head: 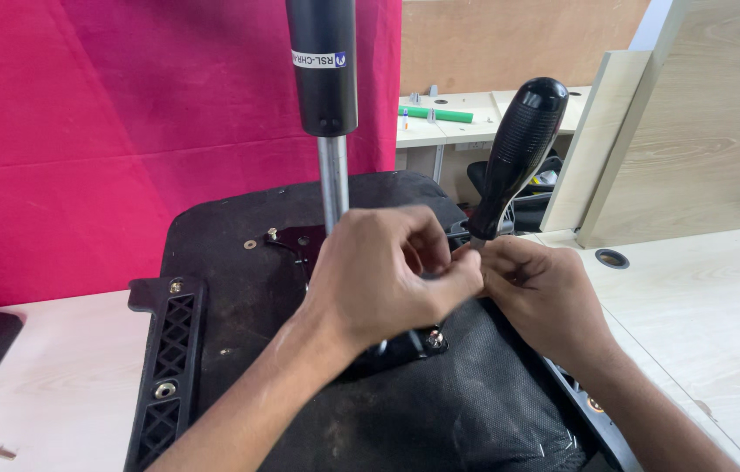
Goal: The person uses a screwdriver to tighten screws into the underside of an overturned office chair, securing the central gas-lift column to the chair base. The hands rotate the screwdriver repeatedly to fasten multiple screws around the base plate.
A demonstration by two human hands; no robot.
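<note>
An upturned black office chair seat (239, 262) lies on the pale table. Its gas lift cylinder (325, 70) rises straight up from the metal plate under my hands. My left hand (383, 275) is curled over the plate beside the silver shaft, fingertips pinched near the screwdriver's shaft. My right hand (540, 293) holds the lower end of a black-handled screwdriver (517, 157), whose handle tilts up and to the right. The tip and the screw under it are hidden by my fingers. A bolt (434, 337) shows below my left hand.
A black plastic armrest bracket (165, 367) is fixed at the seat's left edge. A red cloth (82, 131) hangs behind. Wooden panels (702, 122) lean at the right, with a cable hole (612, 258) in the table. A far desk holds a green tube (435, 114).
</note>
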